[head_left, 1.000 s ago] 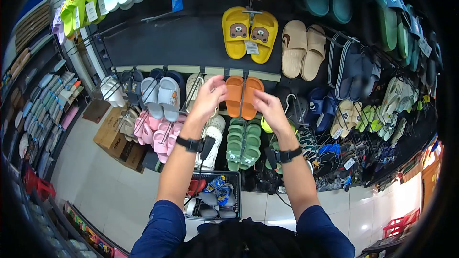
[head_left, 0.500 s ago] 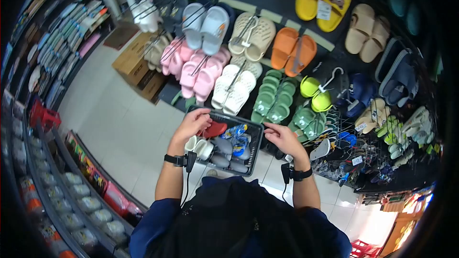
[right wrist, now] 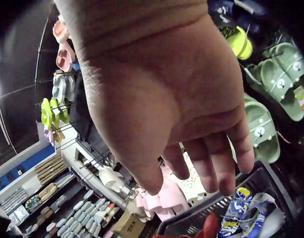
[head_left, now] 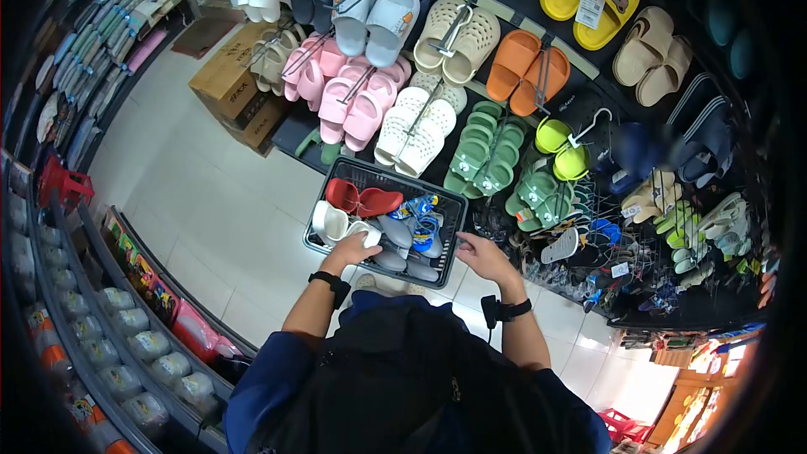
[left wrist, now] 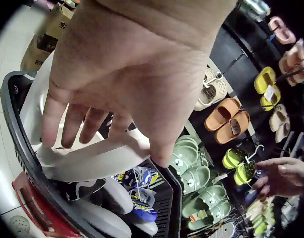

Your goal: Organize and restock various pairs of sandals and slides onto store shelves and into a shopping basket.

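Observation:
My left hand point(head_left: 351, 254) reaches into the black plastic basket point(head_left: 458, 261) and grips a white slipper point(head_left: 366, 231). In the left wrist view its fingers hang over the opening of the white slipper point(left wrist: 92, 161), with the thumb at the outer edge. The matching white slipper point(head_left: 328, 223) lies just left of it. Behind them are red shoes point(head_left: 361, 199), and grey shoes point(head_left: 391, 261) and blue-and-yellow patterned footwear point(head_left: 416, 206) lie to the right. My right hand point(head_left: 487, 256) stays beside the basket's right rim, its fingers loosely bent and holding nothing.
Racks of slippers line the wall ahead, with green slippers point(head_left: 483, 155), orange slippers point(head_left: 528, 71) and white clogs point(head_left: 414, 130). Cardboard boxes point(head_left: 231, 76) stand on the tiled floor point(head_left: 210, 219). A low shelf point(head_left: 160, 370) runs along the left.
The view has tilted down from the wall rack to the basket. Both hands have come down from the orange slippers; the left has reached the white slipper, and the right has moved beside the basket.

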The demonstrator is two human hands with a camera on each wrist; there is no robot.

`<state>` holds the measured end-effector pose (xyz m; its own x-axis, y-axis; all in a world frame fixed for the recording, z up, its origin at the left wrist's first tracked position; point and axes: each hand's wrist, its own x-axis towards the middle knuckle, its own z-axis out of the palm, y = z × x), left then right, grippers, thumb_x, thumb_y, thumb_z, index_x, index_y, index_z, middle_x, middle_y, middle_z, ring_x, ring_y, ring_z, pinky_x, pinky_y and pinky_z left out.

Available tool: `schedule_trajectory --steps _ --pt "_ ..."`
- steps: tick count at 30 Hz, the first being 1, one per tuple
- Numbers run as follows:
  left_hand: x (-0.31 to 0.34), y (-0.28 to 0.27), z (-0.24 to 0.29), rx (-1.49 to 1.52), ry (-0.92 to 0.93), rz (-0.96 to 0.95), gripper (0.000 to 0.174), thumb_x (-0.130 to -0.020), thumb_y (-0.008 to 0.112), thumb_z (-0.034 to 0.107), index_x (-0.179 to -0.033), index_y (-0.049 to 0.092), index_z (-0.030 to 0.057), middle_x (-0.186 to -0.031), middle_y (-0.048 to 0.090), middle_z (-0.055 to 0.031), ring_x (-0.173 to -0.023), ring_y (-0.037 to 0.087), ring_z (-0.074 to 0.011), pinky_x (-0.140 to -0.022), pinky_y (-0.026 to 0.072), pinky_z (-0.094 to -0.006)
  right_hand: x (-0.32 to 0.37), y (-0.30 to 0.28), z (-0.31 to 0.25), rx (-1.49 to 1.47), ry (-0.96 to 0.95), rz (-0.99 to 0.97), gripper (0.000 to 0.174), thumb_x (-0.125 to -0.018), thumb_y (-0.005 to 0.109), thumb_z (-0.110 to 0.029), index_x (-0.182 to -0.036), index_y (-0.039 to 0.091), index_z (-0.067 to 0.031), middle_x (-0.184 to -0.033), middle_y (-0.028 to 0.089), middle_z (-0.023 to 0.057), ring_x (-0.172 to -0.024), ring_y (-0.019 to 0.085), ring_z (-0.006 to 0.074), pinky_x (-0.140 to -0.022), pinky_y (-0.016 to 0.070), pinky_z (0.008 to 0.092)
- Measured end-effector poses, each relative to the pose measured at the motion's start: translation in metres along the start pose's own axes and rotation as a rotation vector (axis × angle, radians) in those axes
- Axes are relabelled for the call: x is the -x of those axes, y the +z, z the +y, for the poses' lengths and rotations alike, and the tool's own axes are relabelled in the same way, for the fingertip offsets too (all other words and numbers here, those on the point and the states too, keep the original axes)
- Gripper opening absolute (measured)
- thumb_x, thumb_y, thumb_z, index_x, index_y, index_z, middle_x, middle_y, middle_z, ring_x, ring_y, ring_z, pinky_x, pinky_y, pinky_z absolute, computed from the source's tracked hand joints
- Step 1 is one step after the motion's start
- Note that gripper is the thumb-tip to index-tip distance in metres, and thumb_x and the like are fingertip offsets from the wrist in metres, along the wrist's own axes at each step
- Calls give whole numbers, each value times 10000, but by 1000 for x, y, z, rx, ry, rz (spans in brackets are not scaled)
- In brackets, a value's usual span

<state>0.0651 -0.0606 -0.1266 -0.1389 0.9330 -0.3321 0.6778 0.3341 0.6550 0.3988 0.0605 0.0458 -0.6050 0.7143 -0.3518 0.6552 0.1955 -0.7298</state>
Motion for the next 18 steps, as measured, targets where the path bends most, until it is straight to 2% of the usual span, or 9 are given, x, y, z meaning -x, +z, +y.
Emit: schedule_trajectory --steps 2,4,6,9,12,13,14,16,18 --pt "-2 -22 20 134 -125 -164 832 -815 671 601 -1359 553 -17 -1336 583 -262 -1267 544 -393 -1076 421 -407 -2 15 6 -13 -10 8 525 -884 692 -215 -1345 566 1 -1000 719 158 -868 687 226 -809 540 341" --pt "-12 -24 14 101 -95 187 547 -850 684 441 -1225 658 42 -1241 640 -217 -1182 581 -385 -1009 461 -442 -8 36 20 51 -42 -84 517 -882 693 -216 -1340 574 -8 -940 718 143 -839 687 226 -782 541 346" --pt "-6 -51 30 -168 -48 536 439 -835 704 338 -1170 675 56 -1166 645 -182 -1158 566 -379 -966 471 -477 -16 58 31 90 -49 -126 512 -878 697 -216 -1333 582 -11 -904 714 142 -812 687 225 -747 540 354" --pt "-20 -57 3 -383 -68 701 330 -831 687 230 -1122 682 75 -1122 630 -156 -1149 544 -369 -933 474 -495 -30 90 35 87 -50 -232 513 -881 698 -224 -1334 582 -12 -891 717 141 -817 689 221 -740 537 368" --pt "-22 -77 -5 -383 -289 428 312 -827 667 165 -1123 671 66 -1123 641 -169 -1130 566 -378 -924 480 -499 -49 127 45 125 -175 -233 627 -909 683 -260 -1459 456 -63 -1061 688 189 -819 675 218 -729 540 331" --pt "-19 -82 -8 -367 -305 380 354 -829 634 103 -1178 622 49 -1086 672 -195 -1064 628 -396 -887 516 -504 -57 135 42 89 -193 -296 766 -932 670 -288 -1566 268 -141 -1200 643 202 -832 668 188 -704 538 304" --pt "-18 -84 -11 -372 -311 376 354 -829 634 103 -1178 622 49 -1086 672 -195 -1064 628 -396 -887 516 -504 -63 142 40 83 -194 -302 766 -932 670 -288 -1566 268 -141 -1200 643 202 -832 668 188 -704 538 304" --pt "-21 -83 -29 -221 -415 300 422 -845 613 96 -1257 548 33 -1037 696 -232 -987 675 -424 -850 546 -514 -75 147 11 -301 202 -501 872 -952 648 -304 -1606 83 -190 -1240 630 183 -854 664 161 -693 531 290" --pt "-16 -83 -40 -237 -405 321 462 -853 594 93 -1300 499 23 -1008 698 -263 -963 685 -441 -841 555 -517 -90 156 -1 -326 193 -560 926 -960 635 -306 -1605 -22 -202 -1264 604 141 -836 657 161 -683 529 288"
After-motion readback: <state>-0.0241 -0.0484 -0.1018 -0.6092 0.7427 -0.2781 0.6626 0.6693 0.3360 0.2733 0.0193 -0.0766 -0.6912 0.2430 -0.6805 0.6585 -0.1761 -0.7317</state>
